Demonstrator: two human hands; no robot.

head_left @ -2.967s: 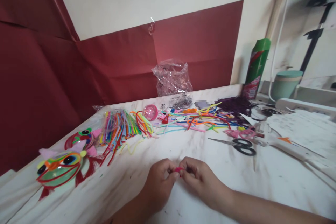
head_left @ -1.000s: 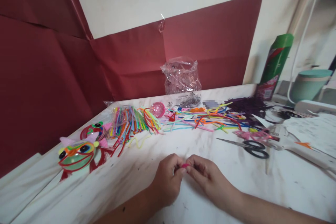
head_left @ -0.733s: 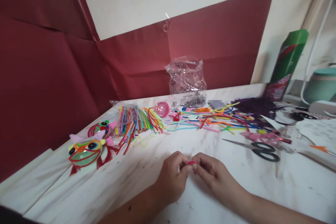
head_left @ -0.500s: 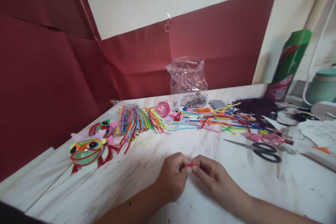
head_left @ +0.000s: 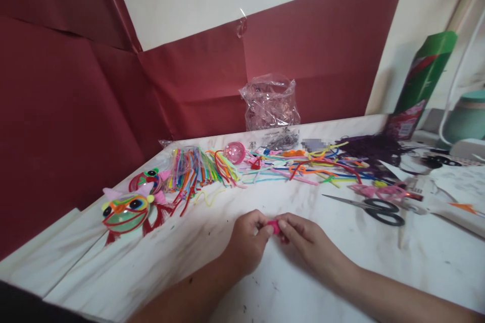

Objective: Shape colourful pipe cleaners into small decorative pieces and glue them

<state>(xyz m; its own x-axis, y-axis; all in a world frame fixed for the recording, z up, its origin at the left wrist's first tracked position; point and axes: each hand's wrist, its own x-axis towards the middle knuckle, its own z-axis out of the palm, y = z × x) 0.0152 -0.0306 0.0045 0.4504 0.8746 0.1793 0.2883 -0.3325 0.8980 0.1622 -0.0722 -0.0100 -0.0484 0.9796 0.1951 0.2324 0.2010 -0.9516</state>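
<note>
Two hands, left hand [head_left: 248,243] and right hand [head_left: 306,242], pinching pink piece [head_left: 273,226]; can [head_left: 419,86] label unreadable.

Both forearms were stretched forward from the near edge and angled inward. The left hand [head_left: 248,242] and the right hand [head_left: 306,242] were brought together at the centre, fingertips pinched and touching, knuckles raised, wrists held low near the surface.

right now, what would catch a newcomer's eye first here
Both hands meet at the near middle of the white table: the left hand and right hand pinch a small pink piece. Behind them lies a bright spread of pipe cleaners; at the left sits a green big-eyed craft creature, at the right black-handled scissors.
</note>
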